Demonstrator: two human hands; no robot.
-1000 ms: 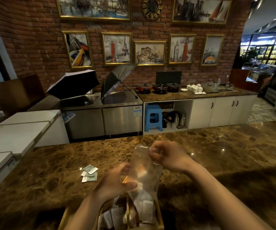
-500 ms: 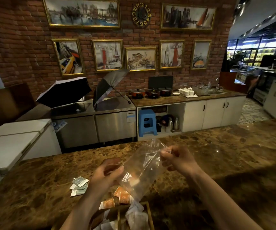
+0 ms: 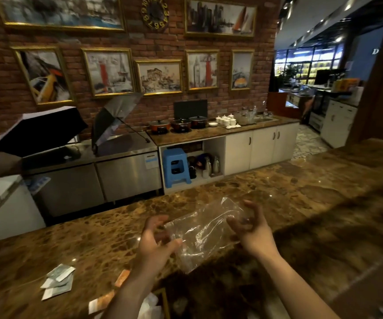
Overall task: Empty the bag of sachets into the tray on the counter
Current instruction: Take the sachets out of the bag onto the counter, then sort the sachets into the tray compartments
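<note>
A clear plastic bag (image 3: pixel 205 231) hangs crumpled between my two hands above the brown marble counter (image 3: pixel 301 203); no sachets show inside it. My left hand (image 3: pixel 156 241) pinches its left side with thumb and fingers. My right hand (image 3: pixel 249 226) holds the right end, fingers curled. Only a corner of the wooden tray (image 3: pixel 164 302) shows at the bottom edge, with white sachets (image 3: pixel 149 306) in it, partly hidden by my left forearm. Orange sachets (image 3: pixel 122 278) lie on the counter beside the tray.
A small pile of pale green and white sachets (image 3: pixel 58 283) lies on the counter to the left. Beyond the counter are a steel cabinet (image 3: pixel 126 178), a blue stool (image 3: pixel 175 166) and a back counter with pots (image 3: pixel 180 124).
The bag went from upright over the tray, with sachets sliding out, to lifted and sideways with nothing visible inside. The view tilted up, so the tray dropped nearly out of frame.
</note>
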